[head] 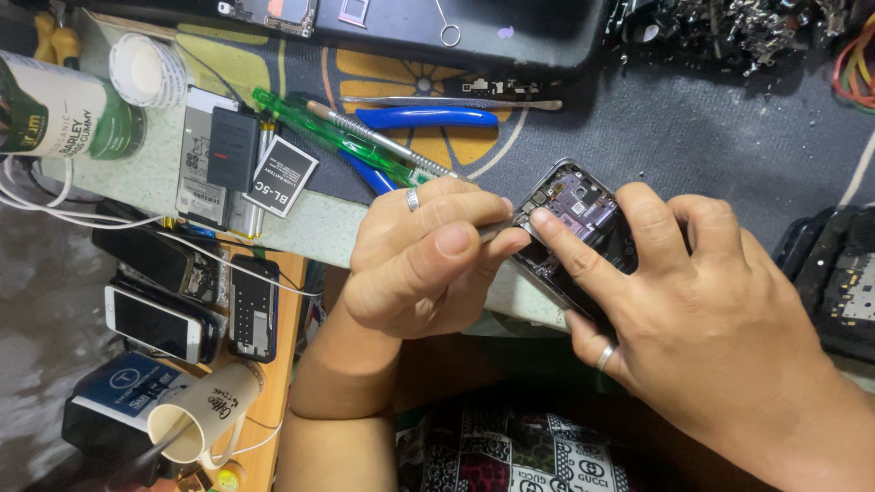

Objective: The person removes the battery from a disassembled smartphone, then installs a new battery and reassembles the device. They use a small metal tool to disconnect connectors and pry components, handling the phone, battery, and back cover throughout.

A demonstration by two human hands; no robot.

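The phone [583, 232], back cover off and internals exposed, lies at the bench [319, 228] edge, long axis running diagonally from upper left to lower right. The right hand [720, 319] clamps it from the right, fingers closed on the frame, forefinger laid across the purple board. The left hand [424, 264] sits just left of it, fingers pinched shut on a thin metal tool [497, 233] whose tip touches the phone's upper left edge. Frame: smooth grey metal. Behind the left hand lie a green-handled screwdriver [337, 137] and blue-handled pliers [428, 117] on a patterned mat.
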